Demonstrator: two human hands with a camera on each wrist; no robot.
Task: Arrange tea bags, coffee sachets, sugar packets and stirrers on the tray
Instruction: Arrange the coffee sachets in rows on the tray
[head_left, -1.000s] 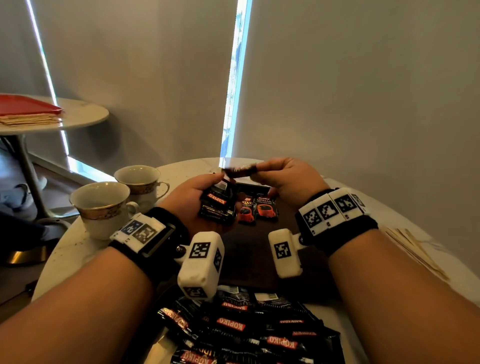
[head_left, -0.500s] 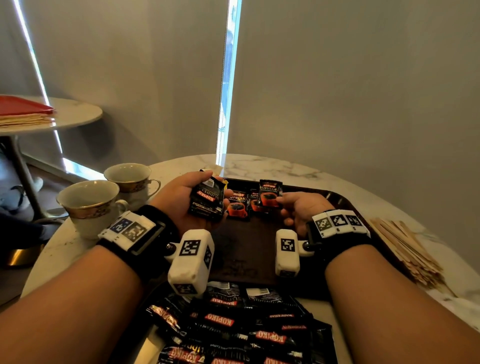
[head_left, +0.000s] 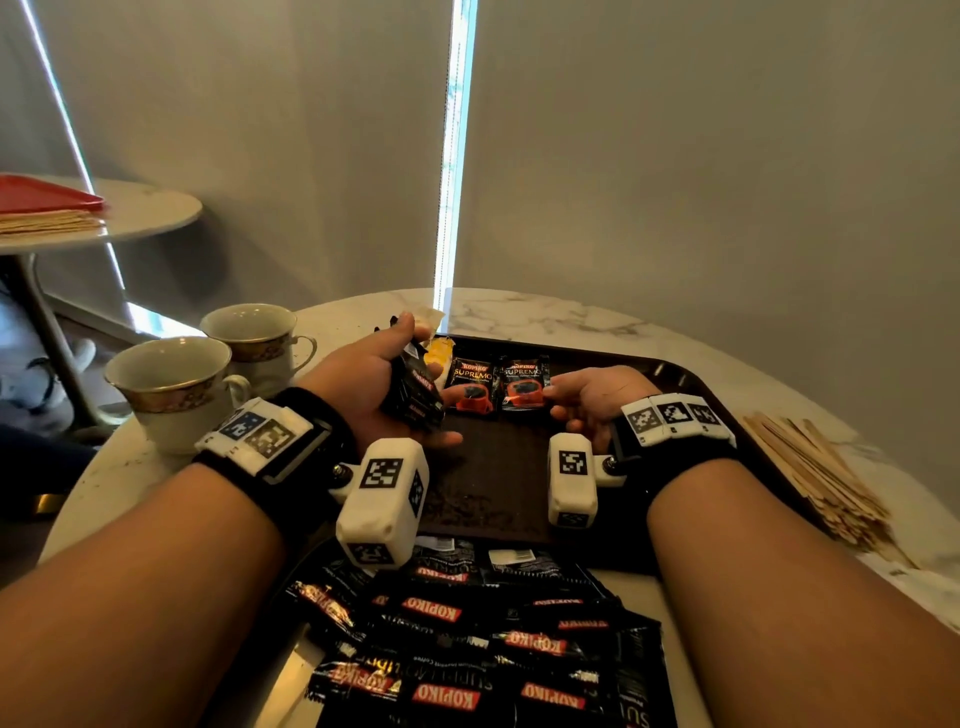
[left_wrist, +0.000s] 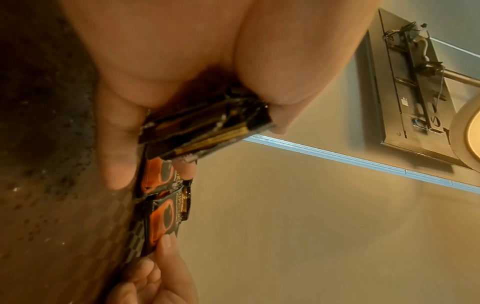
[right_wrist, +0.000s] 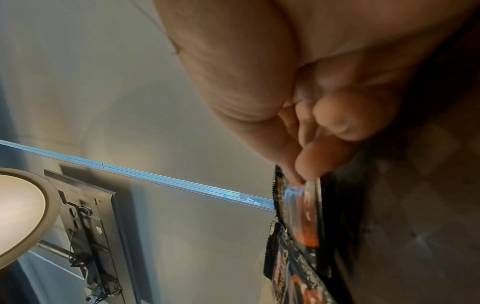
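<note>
Fingers (right_wrist: 309, 162) of R hand (head_left: 597, 397) pinch black-orange foil coffee sachet (head_left: 523, 383), aligning row at 12 o'clock on dark brown tray (head_left: 675, 374); L hand (head_left: 371, 389) grips spare sachet stack (head_left: 415, 392), feeding supply.

Grey blinds (head_left: 675, 156) fill the upper frame; a bright window slit (head_left: 457, 156) runs down centre; a round side table (head_left: 130, 218) stands at left.

Two gold-banded teacups (head_left: 174, 384) stand side by side, touching or nearly so, at the left edge of the round marble table (head_left: 545, 317). Behind them a smaller round side table (head_left: 150, 213) carries a red folder (head_left: 41, 195) lying on a stack of papers. Grey blinds (head_left: 675, 156) cover the window, with a bright strip of daylight between them.
</note>
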